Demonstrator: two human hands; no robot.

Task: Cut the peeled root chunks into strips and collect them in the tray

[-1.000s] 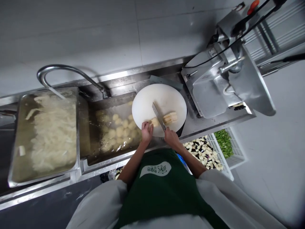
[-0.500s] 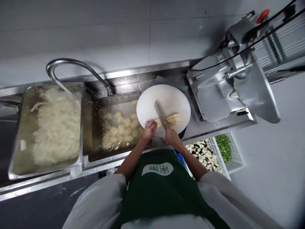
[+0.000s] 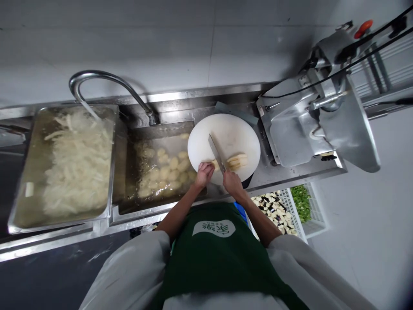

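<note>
A round white cutting board (image 3: 222, 129) lies over the right end of the sink. My right hand (image 3: 232, 184) grips the handle of a kitchen knife (image 3: 215, 148), its blade angled up and left across the board. Left of the blade, the curled fingers of my left hand (image 3: 205, 174) press on a pale peeled potato (image 3: 216, 164), mostly hidden by hand and knife. Just right of the blade, several cut slices (image 3: 237, 162) lean together near the board's front edge.
Several peeled potatoes (image 3: 166, 172) lie in the sink's water. At left, a metal tub (image 3: 19, 211) holds pale shreds under a running faucet (image 3: 106, 74). A metal slicer (image 3: 293, 137) stands right. Below are crates of cut eggplant (image 3: 277, 211) and chopped greens (image 3: 300, 202).
The whole view has shifted slightly. Both hands keep nearly the same place on the board, and the slices right of the knife look a little more spread.
</note>
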